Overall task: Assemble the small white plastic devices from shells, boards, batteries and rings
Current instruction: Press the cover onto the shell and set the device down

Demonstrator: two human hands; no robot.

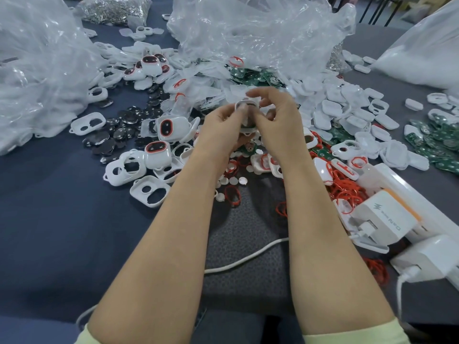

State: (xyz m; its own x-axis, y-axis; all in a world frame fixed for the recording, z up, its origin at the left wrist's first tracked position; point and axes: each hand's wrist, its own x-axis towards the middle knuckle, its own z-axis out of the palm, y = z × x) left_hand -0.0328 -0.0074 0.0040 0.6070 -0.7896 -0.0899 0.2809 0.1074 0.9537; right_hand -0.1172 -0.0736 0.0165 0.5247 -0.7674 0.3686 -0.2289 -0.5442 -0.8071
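My left hand [219, 131] and my right hand [279, 125] meet above the middle of the table, both gripping one small white shell [247, 108] with a dark part inside it. Fingers hide most of it. Finished white devices with red-ringed dark faces [166, 127] lie just left of my hands. Empty white front shells [149, 191] sit nearer me on the left. Red rings [344, 188] are heaped to the right, small round white discs [234, 180] lie under my wrists, and green boards [255, 76] lie beyond my hands.
Big crumpled clear plastic bags [260, 33] fill the back and left. Dark round pieces [119, 134] are spread at left. White back shells [347, 103] pile at right. A white power strip with chargers [387, 219] and a cable [248, 259] lie near right.
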